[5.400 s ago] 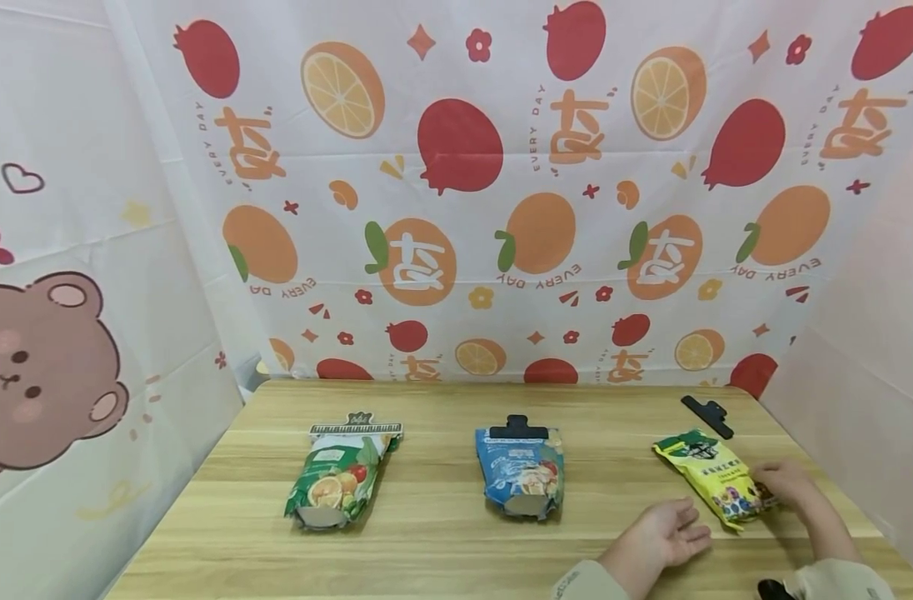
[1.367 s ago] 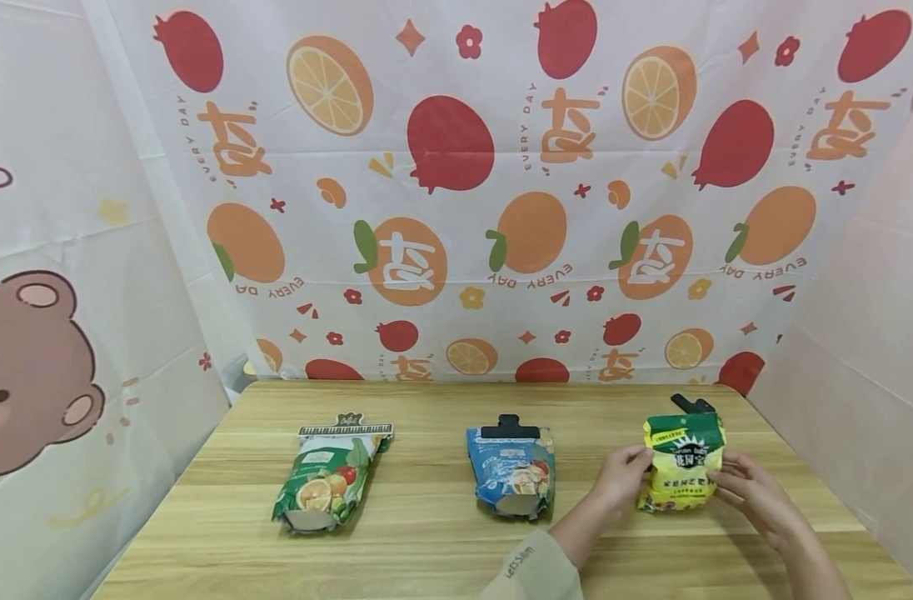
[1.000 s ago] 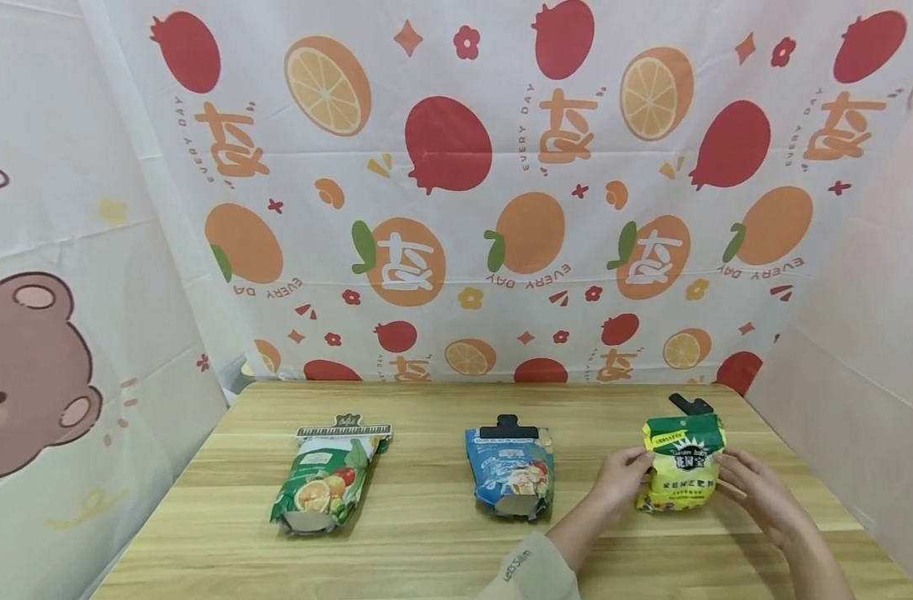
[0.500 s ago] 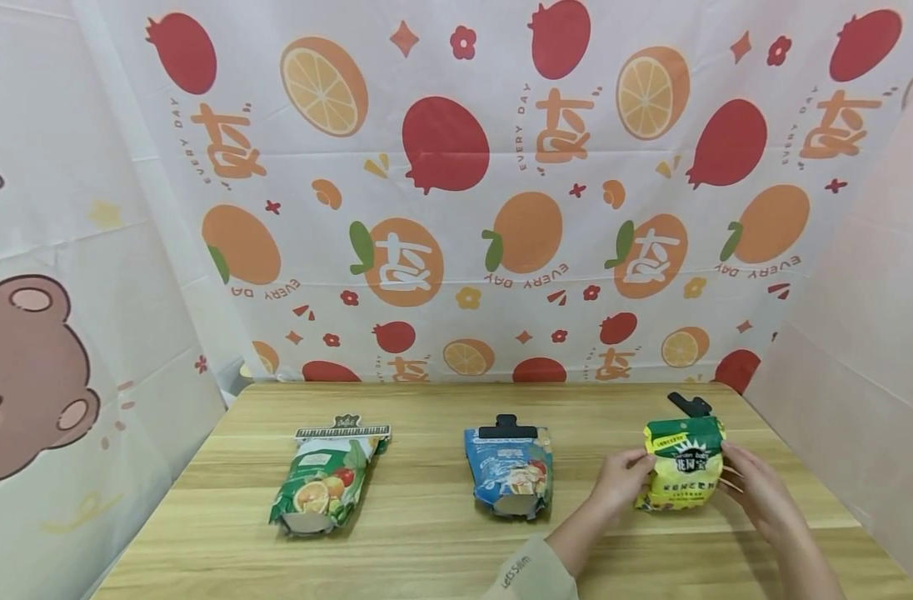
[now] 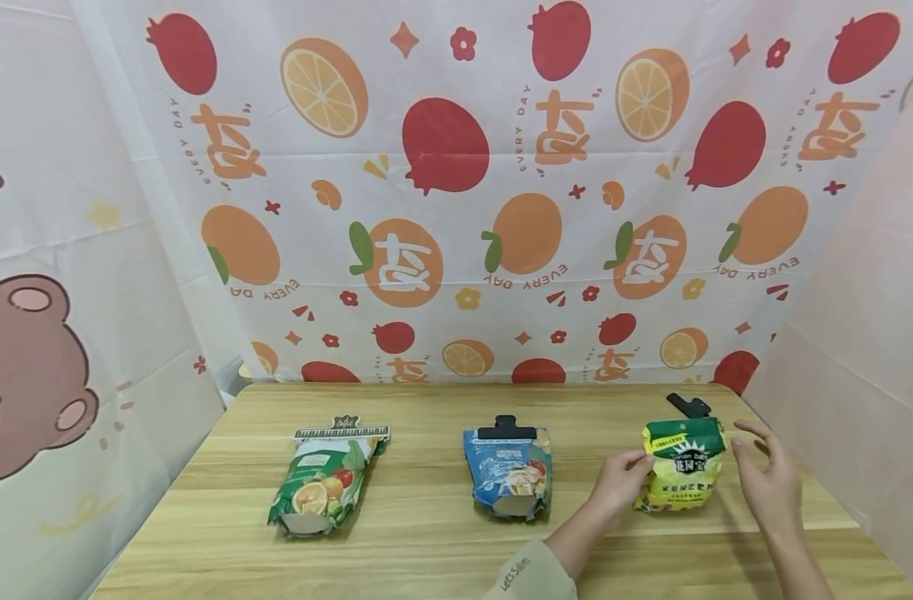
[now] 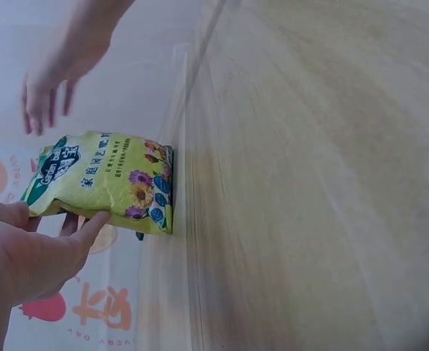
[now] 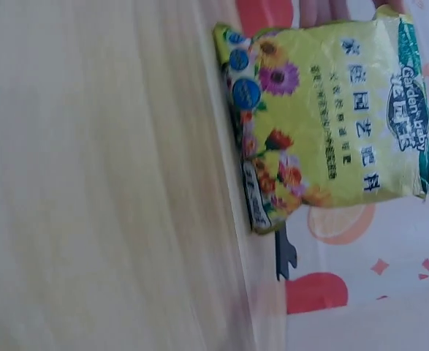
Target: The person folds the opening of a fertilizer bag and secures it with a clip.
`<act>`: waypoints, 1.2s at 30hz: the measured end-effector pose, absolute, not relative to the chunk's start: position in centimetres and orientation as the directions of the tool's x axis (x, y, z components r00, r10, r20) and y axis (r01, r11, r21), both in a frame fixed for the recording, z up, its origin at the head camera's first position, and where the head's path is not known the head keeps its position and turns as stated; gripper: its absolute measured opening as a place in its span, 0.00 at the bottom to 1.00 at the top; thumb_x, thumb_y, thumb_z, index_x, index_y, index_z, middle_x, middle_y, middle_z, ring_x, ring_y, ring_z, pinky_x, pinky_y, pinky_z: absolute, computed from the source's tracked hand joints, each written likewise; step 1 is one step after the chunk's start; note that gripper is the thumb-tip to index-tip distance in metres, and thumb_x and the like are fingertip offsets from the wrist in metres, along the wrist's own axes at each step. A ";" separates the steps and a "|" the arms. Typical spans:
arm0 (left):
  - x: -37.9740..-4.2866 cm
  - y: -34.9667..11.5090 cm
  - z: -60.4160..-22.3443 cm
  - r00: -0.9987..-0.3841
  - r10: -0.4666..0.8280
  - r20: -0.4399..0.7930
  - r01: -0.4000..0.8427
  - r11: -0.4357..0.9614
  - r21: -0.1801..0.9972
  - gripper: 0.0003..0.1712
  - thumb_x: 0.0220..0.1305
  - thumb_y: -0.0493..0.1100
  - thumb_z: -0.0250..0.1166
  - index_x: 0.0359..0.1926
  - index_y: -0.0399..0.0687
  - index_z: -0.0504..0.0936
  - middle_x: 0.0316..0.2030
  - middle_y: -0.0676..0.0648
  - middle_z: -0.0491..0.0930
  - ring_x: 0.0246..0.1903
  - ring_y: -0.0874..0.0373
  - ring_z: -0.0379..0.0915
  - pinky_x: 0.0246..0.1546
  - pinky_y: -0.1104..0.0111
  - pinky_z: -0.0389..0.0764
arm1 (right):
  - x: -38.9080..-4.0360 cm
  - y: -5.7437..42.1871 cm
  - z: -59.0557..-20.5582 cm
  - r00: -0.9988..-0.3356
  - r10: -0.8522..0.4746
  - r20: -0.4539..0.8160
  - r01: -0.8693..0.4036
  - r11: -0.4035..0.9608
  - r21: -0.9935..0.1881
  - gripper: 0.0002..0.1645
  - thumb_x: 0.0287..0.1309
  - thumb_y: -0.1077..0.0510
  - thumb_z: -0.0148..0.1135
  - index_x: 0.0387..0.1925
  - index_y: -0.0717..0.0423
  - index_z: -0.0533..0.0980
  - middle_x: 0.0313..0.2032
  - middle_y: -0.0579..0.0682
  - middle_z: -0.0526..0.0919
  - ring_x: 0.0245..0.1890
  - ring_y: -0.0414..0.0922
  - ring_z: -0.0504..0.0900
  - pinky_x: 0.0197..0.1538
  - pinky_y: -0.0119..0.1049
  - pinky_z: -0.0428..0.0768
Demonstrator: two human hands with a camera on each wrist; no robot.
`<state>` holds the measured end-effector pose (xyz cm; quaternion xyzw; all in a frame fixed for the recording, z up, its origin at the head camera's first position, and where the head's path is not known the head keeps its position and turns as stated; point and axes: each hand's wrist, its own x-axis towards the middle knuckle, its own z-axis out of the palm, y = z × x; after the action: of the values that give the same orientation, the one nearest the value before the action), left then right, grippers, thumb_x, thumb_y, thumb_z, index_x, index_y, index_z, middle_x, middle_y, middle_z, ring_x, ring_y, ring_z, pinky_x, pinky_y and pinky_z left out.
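A yellow and green fertilizer bag (image 5: pixel 683 479) stands upright at the right of the table, its flower-printed base down on the wood. My left hand (image 5: pixel 618 487) pinches its left edge between thumb and fingers; in the left wrist view that hand's fingers (image 6: pixel 82 232) reach along the bag's side. Just off the bag's right side, my right hand (image 5: pixel 771 487) is held up, thumb and fingers apart, with nothing in it. The right wrist view shows the bag's printed front (image 7: pixel 331 110). Behind the bag lies a loose black clip (image 5: pixel 690 406), partly hidden by the bag's top.
To the left stands a blue bag (image 5: pixel 511 475) with a black clip (image 5: pixel 507 432) across its top. Farther left is a green bag (image 5: pixel 321 483) with a piano-key-patterned clip (image 5: pixel 341 432). Printed cloth (image 5: pixel 441 250) hangs at the back and sides of the wooden table (image 5: pixel 396 567).
The yellow fertilizer bag, lying down at first, now stands upright with its front facing me. The right hand has let go and moved away to the right; the left still holds the bag's edge.
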<state>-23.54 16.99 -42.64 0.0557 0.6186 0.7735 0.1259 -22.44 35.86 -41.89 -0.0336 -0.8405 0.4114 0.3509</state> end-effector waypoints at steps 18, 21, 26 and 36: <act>-23.4 17.1 -42.7 -0.962 0.268 -0.055 -0.104 -0.172 0.980 0.15 0.65 0.38 0.57 0.50 0.34 0.77 0.42 0.46 0.78 0.44 0.52 0.75 0.44 0.58 0.76 | -23.5 35.7 -42.9 -0.573 -0.300 0.763 -0.589 0.798 -0.128 0.25 0.37 0.68 0.69 0.44 0.62 0.78 0.44 0.59 0.79 0.46 0.55 0.73 0.62 0.30 0.55; -23.4 17.1 -42.7 -0.963 0.258 -0.073 -0.124 -0.189 0.974 0.16 0.63 0.38 0.59 0.50 0.33 0.76 0.39 0.47 0.77 0.42 0.52 0.75 0.44 0.58 0.76 | -23.6 35.6 -43.1 -0.570 -0.313 0.760 -0.597 0.793 -0.122 0.24 0.37 0.70 0.69 0.43 0.61 0.78 0.42 0.56 0.80 0.43 0.53 0.74 0.60 0.28 0.56; -23.6 17.2 -42.7 -0.973 0.219 -0.070 -0.110 -0.180 0.977 0.25 0.58 0.36 0.64 0.55 0.35 0.68 0.42 0.45 0.74 0.42 0.50 0.73 0.44 0.57 0.76 | -23.5 35.4 -43.2 -0.576 -0.312 0.756 -0.602 0.787 -0.133 0.23 0.36 0.73 0.69 0.41 0.60 0.79 0.39 0.53 0.81 0.40 0.49 0.75 0.57 0.23 0.55; -24.3 17.2 -42.2 -0.968 0.187 0.166 0.218 0.304 0.928 0.28 0.51 0.40 0.71 0.55 0.56 0.76 0.54 0.57 0.72 0.54 0.59 0.66 0.51 0.64 0.70 | -23.5 35.5 -42.9 -0.640 -0.281 0.715 -0.550 0.818 -0.170 0.18 0.39 0.71 0.69 0.38 0.57 0.80 0.37 0.50 0.82 0.40 0.50 0.76 0.53 0.20 0.57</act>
<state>-24.34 17.24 -42.19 0.1253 0.8073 0.5766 -0.0136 -23.49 35.49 -42.95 0.2347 -0.8854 0.1895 0.3538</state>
